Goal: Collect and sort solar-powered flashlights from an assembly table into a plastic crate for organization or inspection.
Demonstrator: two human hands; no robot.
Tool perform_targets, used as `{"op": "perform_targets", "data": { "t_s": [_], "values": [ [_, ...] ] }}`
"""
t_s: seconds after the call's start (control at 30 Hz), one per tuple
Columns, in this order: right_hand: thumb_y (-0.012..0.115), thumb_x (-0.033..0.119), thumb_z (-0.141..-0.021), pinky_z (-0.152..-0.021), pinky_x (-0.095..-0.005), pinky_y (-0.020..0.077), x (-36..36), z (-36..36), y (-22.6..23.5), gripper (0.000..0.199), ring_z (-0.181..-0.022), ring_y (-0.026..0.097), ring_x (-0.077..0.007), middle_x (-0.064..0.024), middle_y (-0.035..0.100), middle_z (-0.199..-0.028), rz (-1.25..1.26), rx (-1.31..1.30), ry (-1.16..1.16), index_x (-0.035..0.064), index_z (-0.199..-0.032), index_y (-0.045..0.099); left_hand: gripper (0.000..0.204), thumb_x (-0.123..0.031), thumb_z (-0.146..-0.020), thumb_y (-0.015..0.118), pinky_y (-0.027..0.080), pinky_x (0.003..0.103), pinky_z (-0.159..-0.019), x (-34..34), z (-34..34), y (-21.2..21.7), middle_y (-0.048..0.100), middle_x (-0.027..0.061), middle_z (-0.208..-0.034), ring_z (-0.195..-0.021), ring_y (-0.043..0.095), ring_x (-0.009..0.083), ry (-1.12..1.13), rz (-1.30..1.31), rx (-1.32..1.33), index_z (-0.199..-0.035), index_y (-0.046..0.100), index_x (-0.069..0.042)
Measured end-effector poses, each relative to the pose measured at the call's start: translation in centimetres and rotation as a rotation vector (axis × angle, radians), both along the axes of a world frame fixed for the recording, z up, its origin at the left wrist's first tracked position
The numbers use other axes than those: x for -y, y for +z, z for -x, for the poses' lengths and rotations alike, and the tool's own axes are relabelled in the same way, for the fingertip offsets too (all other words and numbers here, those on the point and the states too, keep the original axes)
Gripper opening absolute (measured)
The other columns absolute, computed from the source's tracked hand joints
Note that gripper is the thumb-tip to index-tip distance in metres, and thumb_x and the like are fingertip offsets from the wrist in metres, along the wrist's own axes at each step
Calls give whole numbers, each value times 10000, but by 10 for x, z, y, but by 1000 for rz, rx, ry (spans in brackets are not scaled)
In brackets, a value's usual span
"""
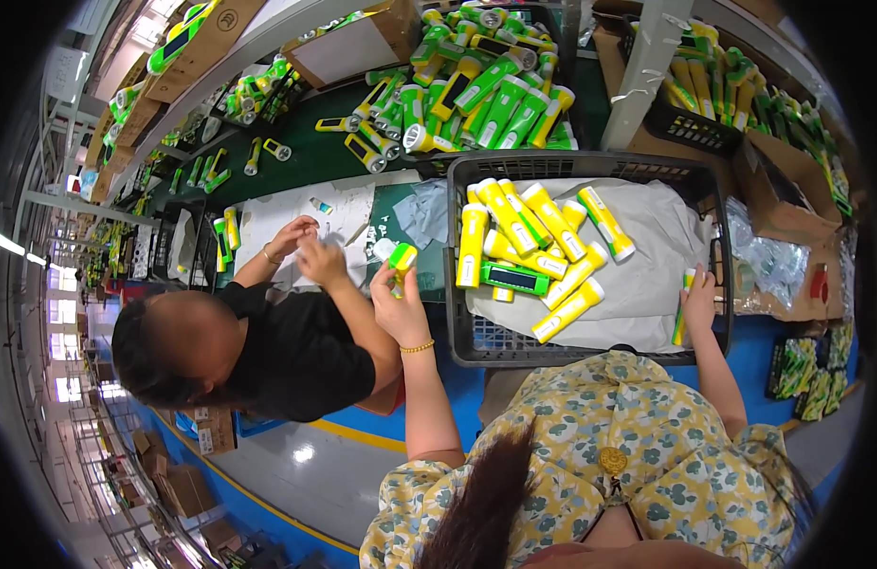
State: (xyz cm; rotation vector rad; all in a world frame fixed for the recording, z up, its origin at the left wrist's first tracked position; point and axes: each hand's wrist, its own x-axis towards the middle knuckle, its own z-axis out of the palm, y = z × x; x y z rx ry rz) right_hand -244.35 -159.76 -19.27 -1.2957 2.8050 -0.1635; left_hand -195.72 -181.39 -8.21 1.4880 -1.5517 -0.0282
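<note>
My left hand point(401, 311), raised left of the black plastic crate point(581, 167), has its fingers closed round a yellow-and-green flashlight point(402, 255). Most of that flashlight's body is hidden by the hand or seen end-on. At the crate's right end, my right hand point(701, 305) grips another green-and-yellow flashlight point(680, 325), which stands steeply against the inner side. Between my hands, several yellow flashlights point(567, 314) lie in a loose pile on the crate's paper lining point(647, 218). One green flashlight point(514, 278) among them shows a dark panel.
A co-worker in black point(296, 351) sits at my left, both hands over a white sheet point(348, 204) on the bench. Behind the crate rises a big heap of flashlights point(500, 104). A metal post point(647, 76), cardboard box point(789, 190) and clear plastic bags point(766, 261) stand toward the right.
</note>
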Motion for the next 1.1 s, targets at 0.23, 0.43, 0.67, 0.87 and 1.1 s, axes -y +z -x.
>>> {"op": "perform_targets", "data": {
  "t_s": [0.23,0.43,0.67,0.87,1.1],
  "values": [
    [683,122,-721,-946,-399,410,0,-4,9,755,-1168,425,-389,-238,349,-1301,-4,12,-11,67,-1369,300,265,-63,-775,707,501,328,-787,4,3,-23,605,170,-1062,-915,610,240,72,-99,-301,-934,505,1],
    [660,137,-724,-979,-429,371,28,-58,48,606,-1187,410,-404,-242,368,-1328,176,62,262,51,-1278,428,259,-92,-767,722,508,305,-722,4,-1,-28,613,135,-986,-817,608,208,132,-89,-365,-887,514,6],
    [601,124,-788,-946,-369,406,107,-114,51,334,-1118,486,-327,-177,493,-1196,287,709,532,26,-1104,556,229,-108,-775,713,491,278,-667,4,-14,-33,604,114,-963,-766,584,187,123,-133,-219,-820,514,-4],
    [624,157,-776,-950,-384,400,165,-147,33,492,-1110,484,-342,-192,484,-1197,348,641,573,11,-1217,462,209,-123,-800,683,427,360,-877,-1,7,2,512,165,-1146,-1058,508,285,209,-10,-20,-923,577,8],
    [674,181,-730,-990,-403,349,181,-156,40,642,-1193,402,-349,-192,425,-1272,247,548,528,34,-1287,392,174,-43,-775,652,440,369,-873,-33,87,3,592,145,-1028,-975,565,297,-433,-219,-52,-939,605,-10]
  ]
}}
